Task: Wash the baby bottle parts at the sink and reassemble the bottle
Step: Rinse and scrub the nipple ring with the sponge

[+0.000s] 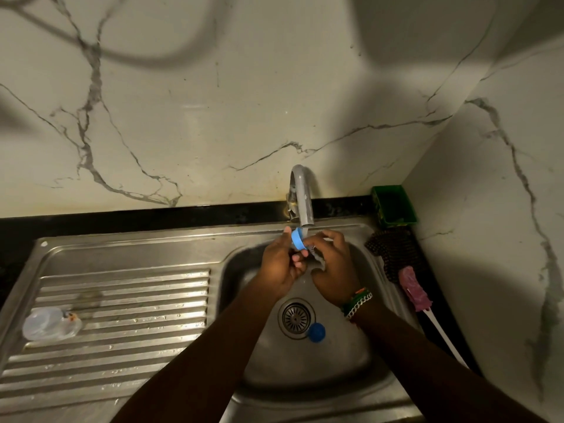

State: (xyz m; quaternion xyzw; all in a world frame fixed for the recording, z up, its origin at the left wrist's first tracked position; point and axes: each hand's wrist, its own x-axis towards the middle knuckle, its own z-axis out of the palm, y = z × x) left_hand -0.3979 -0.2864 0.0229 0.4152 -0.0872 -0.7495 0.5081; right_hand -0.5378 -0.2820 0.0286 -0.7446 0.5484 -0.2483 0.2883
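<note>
Right under the tap spout, my left hand holds a blue bottle ring. My right hand touches the ring from the right and grips a small grey scrub pad. Both hands hover over the sink basin. A blue cap lies in the basin beside the drain. The clear bottle body lies on its side at the left end of the ribbed drainboard.
A pink bottle brush with a white handle lies on the dark counter right of the sink. Behind it are a dark knobbly scrubber and a green tray. Marble walls close in behind and on the right.
</note>
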